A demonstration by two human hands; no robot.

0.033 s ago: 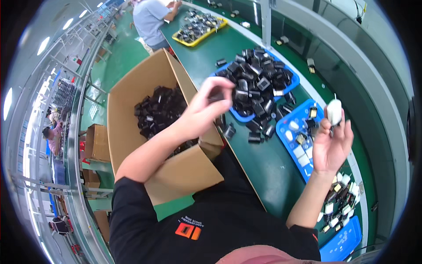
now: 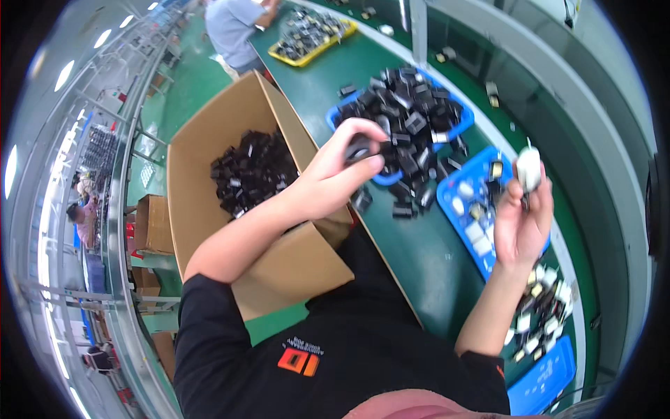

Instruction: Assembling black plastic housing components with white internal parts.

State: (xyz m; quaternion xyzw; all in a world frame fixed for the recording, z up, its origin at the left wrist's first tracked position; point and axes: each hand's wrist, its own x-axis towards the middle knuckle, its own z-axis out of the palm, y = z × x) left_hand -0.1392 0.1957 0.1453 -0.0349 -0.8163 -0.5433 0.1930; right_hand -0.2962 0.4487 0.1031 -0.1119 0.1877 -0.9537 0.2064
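My left hand (image 2: 335,171) is over the table's edge, between the cardboard box and the blue tray of black parts. Its thumb and fingers curl around a black plastic part (image 2: 358,149), blurred and partly hidden. At the right, my right hand (image 2: 522,227) is raised above a second blue tray, gripping a white plastic piece (image 2: 529,167) upright in its fingertips. Black plastic housings (image 2: 413,126) are heaped in the blue tray (image 2: 464,128) ahead and spill onto the table. More black parts (image 2: 251,171) lie inside the open cardboard box (image 2: 202,126) on my left.
The second blue tray (image 2: 447,202) holds white pieces and small parts. A loose pile of white and black pieces (image 2: 544,307) lies near another blue tray (image 2: 544,380). Farther along the green table (image 2: 440,279) sits a yellow tray (image 2: 303,61), beside a person (image 2: 234,31) in grey.
My left hand has shifted slightly to the right, with the black part in it. My right hand has moved a little left and up, still gripping the white piece.
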